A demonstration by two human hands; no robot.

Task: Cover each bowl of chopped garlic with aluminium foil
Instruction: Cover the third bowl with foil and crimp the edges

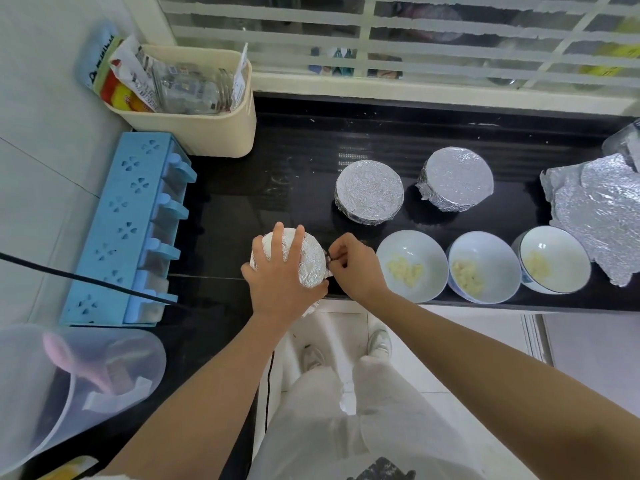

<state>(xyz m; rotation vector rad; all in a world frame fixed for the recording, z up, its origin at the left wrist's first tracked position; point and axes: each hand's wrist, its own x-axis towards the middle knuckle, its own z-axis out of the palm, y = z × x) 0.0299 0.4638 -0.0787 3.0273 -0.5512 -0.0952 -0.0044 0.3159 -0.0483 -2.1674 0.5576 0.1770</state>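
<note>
**Head view. Step in hand: crimping foil on bowl 3 of 6.**

- Item being worked: foil-wrapped bowl (310, 261), on the near edge of the black counter (277, 188), left of the open bowls.
- Left hand (280, 268): fingers straight and spread, pressing flat on the foil top, grasping nothing.
- Right hand (353, 265): fingertips pinching the foil edge (327, 268) at the bowl's right side.
- Method advised: keep the left palm bearing down so the bowl cannot slide toward the counter edge. Fold the pinched edge down tight against the wall. Work round the rim in short pinches, turning the bowl rather than reaching across. Pull gently, as thin foil probably tears. A loose flap hangs at the near side and likely needs tucking too.

**Counts**

- Bowls finished in foil: 2, one (369, 192) and another (456, 180), side by side in the back row.
- Bowls open, each showing chopped garlic (405, 270): 3, the first (415, 244), the second (485, 247) and the third (557, 244), touching or nearly so in the front row.
- Loose foil sheets (602, 209): overlapping at the far right; number cannot be told.
- Hands: 2.
</note>
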